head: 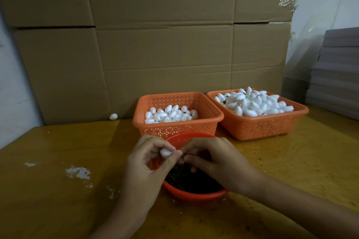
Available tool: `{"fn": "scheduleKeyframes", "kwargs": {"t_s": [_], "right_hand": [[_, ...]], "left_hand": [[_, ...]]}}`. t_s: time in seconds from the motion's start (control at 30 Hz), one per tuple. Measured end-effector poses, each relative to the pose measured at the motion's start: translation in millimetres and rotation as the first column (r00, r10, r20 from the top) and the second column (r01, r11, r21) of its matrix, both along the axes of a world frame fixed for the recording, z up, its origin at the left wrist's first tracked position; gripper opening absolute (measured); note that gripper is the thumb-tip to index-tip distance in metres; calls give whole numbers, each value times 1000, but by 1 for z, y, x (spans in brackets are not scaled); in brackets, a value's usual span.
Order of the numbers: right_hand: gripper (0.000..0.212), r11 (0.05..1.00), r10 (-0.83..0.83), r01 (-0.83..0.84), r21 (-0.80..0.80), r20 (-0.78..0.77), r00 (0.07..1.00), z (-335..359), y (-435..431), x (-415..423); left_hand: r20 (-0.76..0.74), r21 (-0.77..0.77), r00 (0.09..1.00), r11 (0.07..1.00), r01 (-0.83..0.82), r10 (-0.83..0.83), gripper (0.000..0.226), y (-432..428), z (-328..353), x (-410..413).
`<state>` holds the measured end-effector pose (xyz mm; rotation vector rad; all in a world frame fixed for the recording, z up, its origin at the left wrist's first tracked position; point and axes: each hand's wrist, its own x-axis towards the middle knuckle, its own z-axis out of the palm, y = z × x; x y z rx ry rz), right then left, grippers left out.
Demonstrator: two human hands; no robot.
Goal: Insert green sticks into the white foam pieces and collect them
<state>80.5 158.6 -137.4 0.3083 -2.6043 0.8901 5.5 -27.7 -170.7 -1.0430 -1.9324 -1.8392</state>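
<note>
Left hand (143, 163): thumb and fingertips pinch one foam piece (166, 152), small, white, egg-shaped, matte, lying sideways with its narrow end toward the right hand (211, 161). Right hand: fingers curled, thumb and forefinger pinch a green stick (186, 154). Only a thin dark sliver of it shows between the fingertips, right at the foam's narrow end. Cannot tell if the tip is inside the foam.

Both hands meet above the red bowl (194, 194), which holds a dark heap of loose sticks (182, 177). Behind the bowl, the left basket (174, 129), orange and perforated, is partly filled with white foam pieces (171, 115). Just beside it, the right basket (262, 129) is heaped with more (254, 104), with dark bits showing between them. A stray foam piece (113, 116) lies at the foot of the cardboard wall (155, 44). The wooden table (48, 151) has white smears (77, 172) to the left of the hands.
</note>
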Motion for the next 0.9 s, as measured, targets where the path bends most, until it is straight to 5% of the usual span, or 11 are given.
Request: {"fn": "scheduleKeyframes", "kwargs": {"t_s": [0.23,0.57,0.9], "right_hand": [[10,997,-10,9,-76,-10,1000,-2,1,-1],[10,995,-20,16,-99,-39,999,-4,-1,0],[10,996,-85,84,-18,-122,989,0,2,2]], "left_hand": [[132,70,991,997,-44,35,11,6,2,-1],[275,159,944,977,143,-183,31,-8,12,-9],[197,154,971,983,104,-134,29,-11,5,-7]]}}
